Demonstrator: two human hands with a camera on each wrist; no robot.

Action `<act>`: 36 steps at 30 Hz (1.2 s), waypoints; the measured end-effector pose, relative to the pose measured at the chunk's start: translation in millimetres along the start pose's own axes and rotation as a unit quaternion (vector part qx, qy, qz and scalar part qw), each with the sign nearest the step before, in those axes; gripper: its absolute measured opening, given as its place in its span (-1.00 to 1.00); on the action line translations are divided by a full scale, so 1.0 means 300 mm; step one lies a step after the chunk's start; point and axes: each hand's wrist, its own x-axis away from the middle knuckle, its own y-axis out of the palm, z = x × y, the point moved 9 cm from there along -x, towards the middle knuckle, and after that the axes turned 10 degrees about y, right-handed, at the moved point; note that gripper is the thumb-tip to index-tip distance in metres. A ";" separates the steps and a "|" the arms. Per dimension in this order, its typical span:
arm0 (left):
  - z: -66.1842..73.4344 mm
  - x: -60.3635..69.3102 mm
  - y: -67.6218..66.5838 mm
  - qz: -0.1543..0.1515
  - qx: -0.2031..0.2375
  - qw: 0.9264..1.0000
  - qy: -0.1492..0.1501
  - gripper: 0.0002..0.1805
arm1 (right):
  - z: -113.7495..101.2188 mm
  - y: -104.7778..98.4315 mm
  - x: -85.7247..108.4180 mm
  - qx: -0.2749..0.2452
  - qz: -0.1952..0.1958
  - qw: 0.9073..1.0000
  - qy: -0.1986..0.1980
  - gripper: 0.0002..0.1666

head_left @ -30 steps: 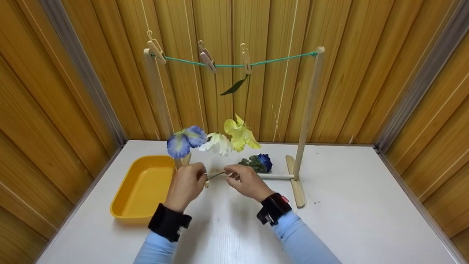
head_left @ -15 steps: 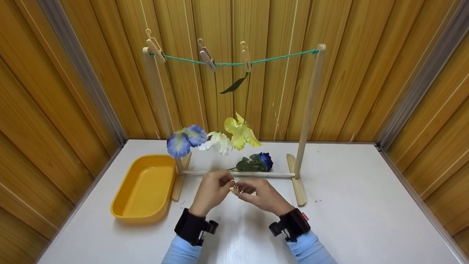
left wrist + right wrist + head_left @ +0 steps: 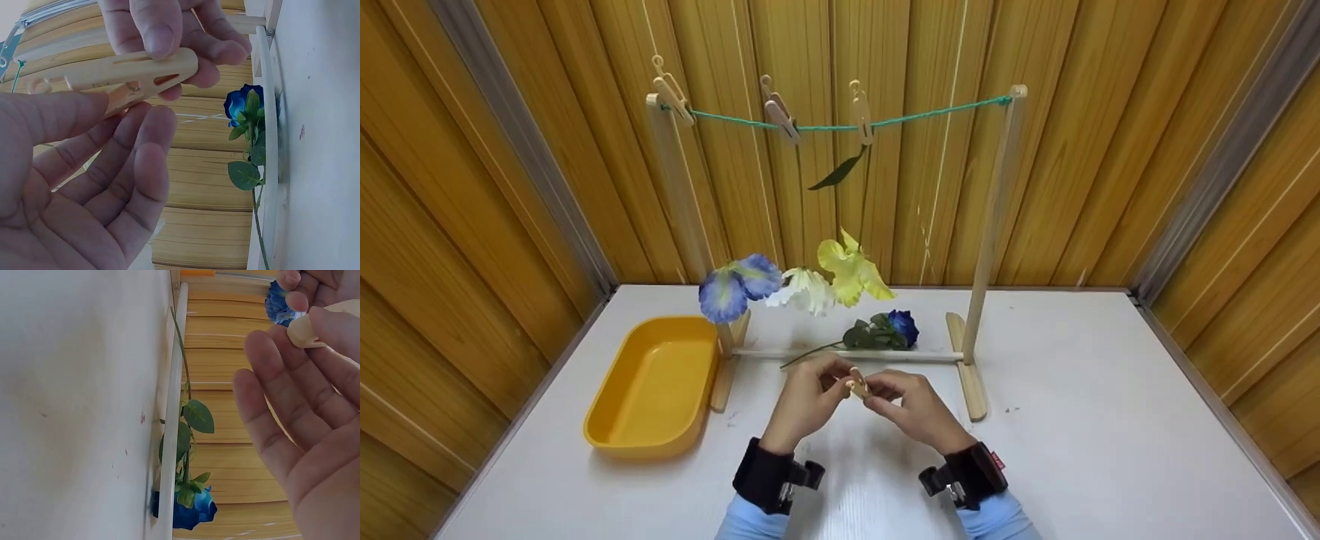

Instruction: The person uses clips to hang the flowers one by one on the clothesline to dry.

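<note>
A pale beige clothespin [image 3: 858, 385] is held between both hands in front of the rack. My left hand [image 3: 808, 396] pinches its handle end between thumb and fingers, as the left wrist view shows. At its other end, my right hand [image 3: 916, 409] pinches the clothespin [image 3: 132, 70] with thumb and fingertips. Just beyond the hands lies a blue rose [image 3: 903, 325], its leafy stem [image 3: 814, 351] crossing the rack's lower bar to the left. Both the rose [image 3: 194, 512] and the bar appear behind the hand in the right wrist view.
Three clothespins sit on the green cord [image 3: 825, 127] of a wooden rack [image 3: 976, 247]. Below it hang a purple-blue flower [image 3: 739, 285], a white flower [image 3: 802, 292] and a yellow flower [image 3: 851, 270]. A yellow tray [image 3: 600, 420] stands left on the white table [image 3: 1110, 420].
The right hand has let go of the rose's stem, which now rests across the bar. Both hands have moved right and nearer the person, and the right hand has taken hold of the clothespin.
</note>
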 end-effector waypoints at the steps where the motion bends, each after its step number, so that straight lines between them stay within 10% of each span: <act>1: -0.001 0.003 0.002 -0.005 0.003 1.000 -0.002 -0.85 | -0.002 -0.003 0.000 0.002 0.003 1.000 -0.002 -0.77; 10: -0.009 0.004 0.021 -0.028 0.036 0.999 -0.007 -0.55 | 0.000 -0.023 0.004 0.018 0.023 1.000 -0.011 -0.72; 36: -0.040 0.024 -0.023 0.013 -0.029 0.998 -0.057 -0.72 | -0.021 0.041 0.005 0.004 -0.006 1.000 -0.021 -0.76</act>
